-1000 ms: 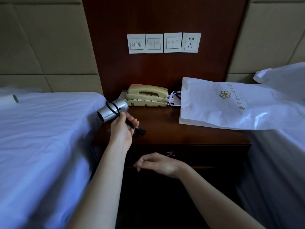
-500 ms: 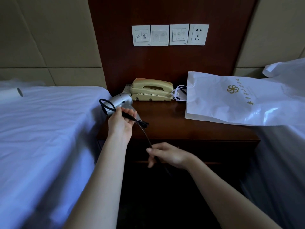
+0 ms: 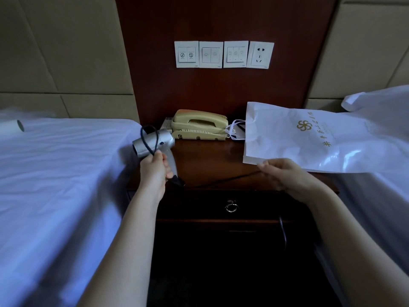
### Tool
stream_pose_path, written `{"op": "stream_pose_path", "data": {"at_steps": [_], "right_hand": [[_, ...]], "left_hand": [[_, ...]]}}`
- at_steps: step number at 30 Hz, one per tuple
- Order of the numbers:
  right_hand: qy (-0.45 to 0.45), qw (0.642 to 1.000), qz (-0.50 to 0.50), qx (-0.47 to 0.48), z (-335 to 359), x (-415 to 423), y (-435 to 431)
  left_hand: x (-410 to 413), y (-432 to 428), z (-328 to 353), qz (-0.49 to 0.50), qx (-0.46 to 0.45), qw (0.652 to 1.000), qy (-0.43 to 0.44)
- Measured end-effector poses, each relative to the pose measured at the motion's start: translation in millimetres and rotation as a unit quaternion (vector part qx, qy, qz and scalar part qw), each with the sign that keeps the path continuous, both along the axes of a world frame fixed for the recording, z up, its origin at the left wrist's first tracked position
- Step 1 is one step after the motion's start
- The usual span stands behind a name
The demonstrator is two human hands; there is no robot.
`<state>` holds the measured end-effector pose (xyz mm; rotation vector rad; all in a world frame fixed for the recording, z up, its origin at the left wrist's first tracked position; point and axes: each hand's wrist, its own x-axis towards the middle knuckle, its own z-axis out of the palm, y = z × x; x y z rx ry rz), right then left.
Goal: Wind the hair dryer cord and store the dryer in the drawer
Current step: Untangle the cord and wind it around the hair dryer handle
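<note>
The winding is underway and, judging by the slack, far from done. One loop of the cord (image 3: 150,138) lies round the barrel of the hair dryer (image 3: 155,143), which is held in the air over the left edge of the nightstand (image 3: 210,160). The left hand (image 3: 155,171) is wrapped round the dryer's handle. From the base of the handle the cord runs taut across the front of the nightstand top to the right hand (image 3: 287,177), whose curled fingers pinch it; more cord hangs below that hand, in front of the nightstand. The drawer (image 3: 254,204) in the nightstand's front is closed, its ring pull (image 3: 231,207) untouched, so the rest of the winding, opening the drawer and putting the dryer in are all left.

By count: one dryer, one cord, one drawer with one ring pull. At the back of the nightstand sits one telephone (image 3: 199,125); on its right side lies one white bag (image 3: 309,140). Above it are four wall plates (image 3: 223,54): three of switches, one socket.
</note>
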<state>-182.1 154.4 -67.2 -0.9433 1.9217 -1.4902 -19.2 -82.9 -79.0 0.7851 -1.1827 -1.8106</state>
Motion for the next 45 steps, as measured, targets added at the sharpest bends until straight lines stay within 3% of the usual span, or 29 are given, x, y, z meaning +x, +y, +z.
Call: {"op": "stream_pose_path", "data": {"at_steps": [4, 7, 12, 17, 19, 22, 26, 29, 33, 37, 38, 40, 42, 43, 45], "right_hand": [[0.005, 0.997, -0.009, -0.070, 25.7, 16.2, -39.0], [0.026, 0.995, -0.035, -0.087, 36.3, 28.2, -77.1], [0.116, 0.984, -0.114, -0.075, 36.8, 46.7, -128.7], [0.204, 0.965, -0.152, -0.064, 37.8, 53.0, -149.8], [0.157, 0.971, -0.165, -0.071, 38.1, 53.5, -157.5], [-0.049, 0.979, -0.160, -0.120, 37.8, 55.3, -167.4], [-0.242, 0.946, -0.110, -0.186, 38.8, 59.8, -169.8], [-0.313, 0.920, -0.104, -0.212, 42.8, 63.2, -170.0], [-0.336, 0.913, -0.091, -0.215, 49.2, 62.0, -171.8], [-0.252, 0.949, -0.054, -0.181, 55.5, 60.8, -168.5], [-0.198, 0.965, -0.055, -0.161, 57.0, 60.7, -168.0], [-0.005, 0.988, -0.100, -0.118, 56.0, 57.5, -164.9], [0.146, 0.972, -0.153, -0.106, 47.9, 54.4, -156.1], [0.144, 0.971, -0.156, -0.108, 39.5, 55.8, -149.6], [0.045, 0.989, -0.102, -0.100, 12.3, 66.4, -136.4]], "left_hand": [[1.1, 6.5, -2.4, -0.059, -0.115, 0.982, -0.136], [-1.0, 20.4, 3.1, -0.121, -0.153, 0.962, -0.192], [-1.8, 35.6, 12.9, -0.241, -0.095, 0.954, -0.151], [7.0, 21.8, 6.0, -0.270, -0.093, 0.950, -0.123], [8.8, 19.6, 1.6, -0.257, -0.164, 0.939, -0.158], [6.6, 19.0, -3.8, -0.212, -0.245, 0.934, -0.153], [4.5, 20.8, -1.9, -0.177, -0.277, 0.938, -0.109], [2.1, 21.8, -2.2, -0.176, -0.295, 0.932, -0.115], [2.2, 21.9, 0.2, -0.204, -0.307, 0.917, -0.155], [1.0, 29.0, 4.2, -0.175, -0.343, 0.909, -0.160], [-0.3, 31.9, 4.8, -0.171, -0.319, 0.921, -0.145], [-4.4, 34.2, 4.8, -0.161, -0.220, 0.959, -0.084], [-6.0, 28.2, 4.8, -0.103, -0.120, 0.987, -0.033], [-5.1, 23.6, 3.7, -0.071, -0.087, 0.994, -0.017], [-3.7, 17.3, 0.8, -0.033, -0.026, 0.999, 0.026]]}}
